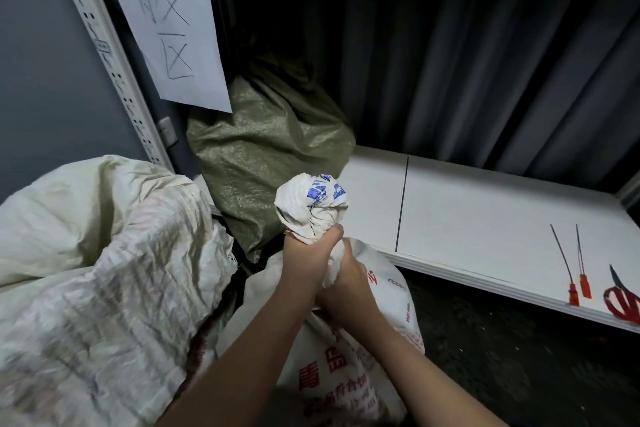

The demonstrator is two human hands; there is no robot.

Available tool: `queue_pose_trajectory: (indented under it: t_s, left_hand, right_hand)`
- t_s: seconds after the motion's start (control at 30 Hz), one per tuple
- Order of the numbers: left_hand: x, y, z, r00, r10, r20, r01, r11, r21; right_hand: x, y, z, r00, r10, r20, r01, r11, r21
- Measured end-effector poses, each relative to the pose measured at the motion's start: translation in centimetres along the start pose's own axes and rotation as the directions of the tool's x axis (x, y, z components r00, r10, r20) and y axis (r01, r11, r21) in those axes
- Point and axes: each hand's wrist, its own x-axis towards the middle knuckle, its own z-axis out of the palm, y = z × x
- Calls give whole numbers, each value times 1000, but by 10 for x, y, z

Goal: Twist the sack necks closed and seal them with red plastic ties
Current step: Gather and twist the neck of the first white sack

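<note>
Both hands were wrapped tight around the neck of a white woven plastic sack with red writing (377, 305). The left hand (306, 253) gripped higher up, with the thumb pressed against the bunched cloth. The right hand (349, 281) squeezed the neck just below it, and the two hands touched each other. Above the left hand, the twisted top of the sack (313, 203) puffed out like a crumpled ball, with blue print on it. The rest of the sack stood low in front of the person, between the bare arms.

To the left lay a big, wrinkled cream woven sack (104, 253), close beside the one being held. Behind the hands stood an olive-green woven sack (270, 149), on the left end of a flat white shelf board (485, 218).

Two thin red plastic ties (575, 274) lay side by side near the right front edge of the shelf, well away from the hands. Their thin tails pointed toward the back and their fat red ends lay near the edge. Just to the right of them was a pair of red-handled scissors (623, 300), partly cut off by the edge of the view.

A white sheet of paper with handwritten marks (166, 24) hung on the grey metal shelf post (114, 55) at the upper left. A dark curtain (467, 62) hung behind the shelf.
</note>
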Motion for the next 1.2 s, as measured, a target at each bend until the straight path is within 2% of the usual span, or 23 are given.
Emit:
queue_pose_trajectory:
  t_s: [0.13, 0.27, 0.37, 0.47, 0.57, 0.67, 0.73, 0.8, 0.87, 0.97, 1.03, 1.1, 1.2]
  left_hand:
    - [-3, -1, 3, 997, 44, -63, -40, 997, 67]
    - [-3, -6, 4, 991, 89, -98, -80, 992, 100]
    - [2, -8, 0, 999, 47, 23, -50, 987, 152]
    - [10, -5, -13, 979, -57, 195, 30, 990, 141]
    - [13, -2, -19, 986, -1, 165, -23, 989, 146]
    - [7, 2, -8, 993, 62, 103, -90, 951, 297]
    - [5, 4, -3, 997, 63, 43, -74, 944, 322]
    - [4, 8, 0, 998, 52, 41, -62, 953, 297]
    - [3, 13, 6, 996, 54, 70, -72, 953, 295]
    - [-3, 18, 21, 990, 62, 123, -98, 944, 314]
    - [-5, 18, 31, 992, 32, 123, -75, 932, 355]
    - [-12, 16, 44, 992, 12, 124, -61, 915, 399]
    - [-23, 14, 69, 991, -3, 136, -61, 884, 463]
  right_hand:
    - [-1, 2, 1, 988, -157, -1, 154, 971, -181]
    - [1, 6, 2, 974, -226, -34, 207, 935, -287]
    - [1, 9, -1, 979, -196, -58, 175, 949, -262]
    - [5, 10, -4, 997, -74, -35, 74, 997, 20]
    - [8, 11, -9, 990, -142, -17, 141, 989, -49]
    - [7, 12, -12, 994, -102, 22, 105, 980, -168]
    - [8, 12, -18, 995, -76, 62, 89, 967, -237]
    - [7, 15, -34, 991, -21, 128, 41, 987, -154]
    - [3, 23, -57, 967, 64, 245, -73, 997, 29]
    - [-6, 30, -98, 930, 119, 349, -202, 956, 211]
    - [-9, 37, -126, 943, 150, 297, -216, 955, 205]
    - [-14, 51, -153, 966, 192, 172, -223, 958, 179]
    - [-23, 90, -185, 962, 270, 31, -272, 956, 113]
